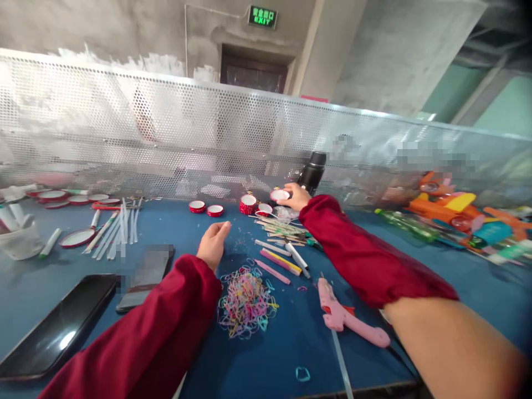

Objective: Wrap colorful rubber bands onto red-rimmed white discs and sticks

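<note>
My right hand [297,197] reaches to the back of the blue table and grips a small red-rimmed drum [280,195] with a white top. Just left of it, a stack of red drums [248,204] and another white-topped drum [264,210] stand close together. Two more drums, a left one [197,206] and a right one [215,210], sit beyond my left hand [213,244]. That hand hovers with fingers curled and thumb against them; nothing shows in it. Nearer me lies a heap of colourful small rubber bands [248,302].
A pink glue gun [353,318] lies front right; markers [278,261] and thin wooden sticks [282,228] lie mid-table. A black thermos [312,173] stands by the perforated metal screen [174,133]. Two phones, glue sticks [111,235] and red-rimmed discs [77,238] are left; orange toys [449,208] right.
</note>
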A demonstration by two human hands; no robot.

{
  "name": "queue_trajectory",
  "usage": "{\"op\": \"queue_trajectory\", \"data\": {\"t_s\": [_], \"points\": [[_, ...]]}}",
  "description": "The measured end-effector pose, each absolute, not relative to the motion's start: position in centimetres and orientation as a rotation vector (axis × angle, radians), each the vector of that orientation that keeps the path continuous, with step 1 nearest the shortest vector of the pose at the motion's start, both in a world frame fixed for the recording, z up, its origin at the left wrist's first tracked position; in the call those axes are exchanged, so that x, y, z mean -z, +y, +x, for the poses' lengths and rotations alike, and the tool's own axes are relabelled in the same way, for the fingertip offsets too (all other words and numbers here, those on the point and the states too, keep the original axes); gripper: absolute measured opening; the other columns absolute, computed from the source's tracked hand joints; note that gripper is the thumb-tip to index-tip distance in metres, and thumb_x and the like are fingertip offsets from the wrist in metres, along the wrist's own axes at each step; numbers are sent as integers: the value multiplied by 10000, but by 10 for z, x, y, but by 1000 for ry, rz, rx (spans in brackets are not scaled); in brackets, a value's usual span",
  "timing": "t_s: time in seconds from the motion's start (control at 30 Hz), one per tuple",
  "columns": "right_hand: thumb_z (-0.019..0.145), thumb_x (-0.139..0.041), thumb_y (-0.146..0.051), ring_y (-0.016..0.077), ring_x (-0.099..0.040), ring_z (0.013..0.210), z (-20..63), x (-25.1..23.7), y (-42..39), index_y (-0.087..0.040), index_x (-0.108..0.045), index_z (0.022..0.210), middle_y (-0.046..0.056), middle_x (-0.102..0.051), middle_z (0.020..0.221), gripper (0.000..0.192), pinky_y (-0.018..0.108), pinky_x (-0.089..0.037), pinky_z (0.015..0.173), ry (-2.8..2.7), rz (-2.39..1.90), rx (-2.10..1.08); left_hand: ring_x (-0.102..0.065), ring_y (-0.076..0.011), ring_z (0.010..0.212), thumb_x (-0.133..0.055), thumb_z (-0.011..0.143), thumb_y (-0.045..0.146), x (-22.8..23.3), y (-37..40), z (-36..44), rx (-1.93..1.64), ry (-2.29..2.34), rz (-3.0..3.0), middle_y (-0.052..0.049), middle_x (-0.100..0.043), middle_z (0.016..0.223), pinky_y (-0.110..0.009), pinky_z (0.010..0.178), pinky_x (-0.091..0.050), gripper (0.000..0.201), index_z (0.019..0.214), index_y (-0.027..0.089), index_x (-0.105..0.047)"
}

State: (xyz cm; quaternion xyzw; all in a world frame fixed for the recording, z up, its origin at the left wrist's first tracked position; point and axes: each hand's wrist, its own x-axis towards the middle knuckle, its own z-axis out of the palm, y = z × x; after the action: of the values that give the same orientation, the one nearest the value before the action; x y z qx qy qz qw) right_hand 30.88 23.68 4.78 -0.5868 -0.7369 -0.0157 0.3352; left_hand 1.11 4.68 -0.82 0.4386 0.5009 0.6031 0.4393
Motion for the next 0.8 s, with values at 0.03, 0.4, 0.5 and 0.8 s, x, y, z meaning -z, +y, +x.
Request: {"op": "queue_trajectory", "data": {"t_s": [0.03,0.4,0.5,0.8], "points": [[638,-841,-368,281,-646,1151,310,-40,251,-157,-523,1296,131,-685,1232,760,452,-483,1026,-1947,-1579,30,-576,-191,935,-655,720,591,8,47,11,-1508,1236,1092,-65,-669,971,-285,797,-436,509,972,150,-689],[644,-842,-355,269,-563,1290,320,7,330,-205,-512,1342,96,-631,1346,787,430,-415,1112,-2329,-1432,-86,-558,-154,758,-720,680,523,4,36,18,-1388,1245,1184,-20,-644,759,-269,726,-434,433,921,164,-731],[658,-829,-390,262,-551,1305,323,17,338,-206,-487,1373,95,-623,1359,814,435,-402,1125,-2340,-1408,-161,-576,-165,782,-722,693,482,7,35,17,-1363,1272,1235,-31,-663,796,-278,740,-450,381,922,177,-737],[621,-835,-450,305,-497,1350,313,18,331,-162,-351,1509,142,-534,1446,1052,424,-372,1150,-2445,-1532,-95,-608,-196,927,-705,739,418,13,36,16,-1330,1280,1348,-54,-694,931,-309,858,-474,308,949,195,-735]]}}
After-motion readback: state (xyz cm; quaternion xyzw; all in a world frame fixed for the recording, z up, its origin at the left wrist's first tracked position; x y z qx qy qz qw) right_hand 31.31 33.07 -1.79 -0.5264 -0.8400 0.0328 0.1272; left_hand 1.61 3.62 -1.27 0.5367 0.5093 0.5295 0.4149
